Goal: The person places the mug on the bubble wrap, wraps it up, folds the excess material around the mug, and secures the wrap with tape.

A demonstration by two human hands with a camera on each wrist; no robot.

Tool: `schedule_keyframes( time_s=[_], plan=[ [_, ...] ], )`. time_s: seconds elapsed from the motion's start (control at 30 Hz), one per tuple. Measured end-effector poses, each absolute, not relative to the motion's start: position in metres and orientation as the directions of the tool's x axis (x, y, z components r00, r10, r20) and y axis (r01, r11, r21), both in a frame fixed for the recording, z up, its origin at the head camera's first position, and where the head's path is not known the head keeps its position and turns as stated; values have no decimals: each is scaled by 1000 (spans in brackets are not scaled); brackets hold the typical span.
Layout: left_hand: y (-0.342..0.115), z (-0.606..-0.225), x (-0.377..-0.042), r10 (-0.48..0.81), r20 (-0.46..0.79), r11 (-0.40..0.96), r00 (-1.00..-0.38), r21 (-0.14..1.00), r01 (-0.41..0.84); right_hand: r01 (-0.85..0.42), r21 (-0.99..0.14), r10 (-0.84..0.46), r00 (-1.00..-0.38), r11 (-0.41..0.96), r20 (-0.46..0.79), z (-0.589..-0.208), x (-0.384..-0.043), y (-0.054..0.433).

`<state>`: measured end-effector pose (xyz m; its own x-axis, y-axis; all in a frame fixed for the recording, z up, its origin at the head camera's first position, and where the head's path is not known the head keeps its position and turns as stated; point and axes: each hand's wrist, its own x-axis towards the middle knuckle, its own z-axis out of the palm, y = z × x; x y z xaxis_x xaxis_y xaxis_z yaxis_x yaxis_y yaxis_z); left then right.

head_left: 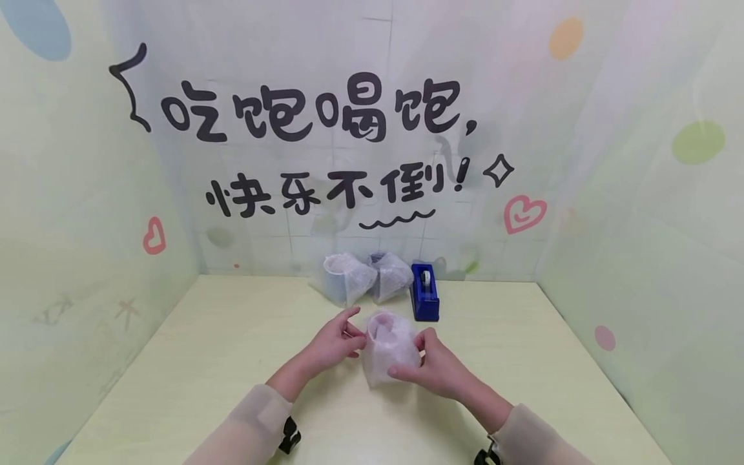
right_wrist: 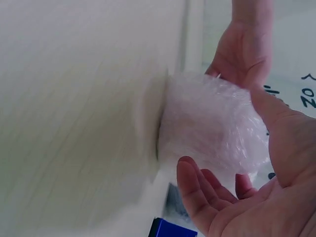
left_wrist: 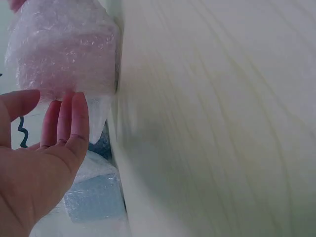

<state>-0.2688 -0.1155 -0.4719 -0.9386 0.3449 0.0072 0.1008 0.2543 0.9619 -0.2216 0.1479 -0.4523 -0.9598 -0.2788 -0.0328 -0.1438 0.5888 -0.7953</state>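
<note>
A pink cup-like thing wrapped in bubble wrap (head_left: 392, 355) stands on the table between both hands, its round opening facing up. My left hand (head_left: 331, 345) is at its left side; in the left wrist view the fairly straight fingertips (left_wrist: 79, 106) touch the wrap, with the thumb apart. From the right, my right hand (head_left: 442, 368) holds the bundle, thumb across the front and fingers bent round the side. The right wrist view shows the wrap (right_wrist: 212, 126) between thumb and fingers. Its far side is hidden.
Two more bubble-wrapped bundles stand at the back wall, a light blue one (head_left: 343, 281) and a darker-rimmed one (head_left: 392, 278). Right of them is a blue tape dispenser (head_left: 426, 307) with a roll in it. Printed sheeting (head_left: 360, 39) encloses the pale table (head_left: 174, 387) at the back and sides.
</note>
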Motion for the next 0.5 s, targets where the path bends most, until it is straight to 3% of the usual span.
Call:
schedule_keyframes(
  time_s=[0.2,0.37,0.5],
  plan=[
    [-122,-471,-264,331,-43,282,-943,958,56,-219,-772,-282,-958,597,53,-457,-242,154],
    [-121,-471,-265,212,-72,288,-975,957,-8,-211,-723,-204,-974,658,99,-457,-257,152],
    [-116,-473,-272,113,-24,290,-993,957,10,-198,-728,-150,-980,656,131,-456,-272,143]
  ],
)
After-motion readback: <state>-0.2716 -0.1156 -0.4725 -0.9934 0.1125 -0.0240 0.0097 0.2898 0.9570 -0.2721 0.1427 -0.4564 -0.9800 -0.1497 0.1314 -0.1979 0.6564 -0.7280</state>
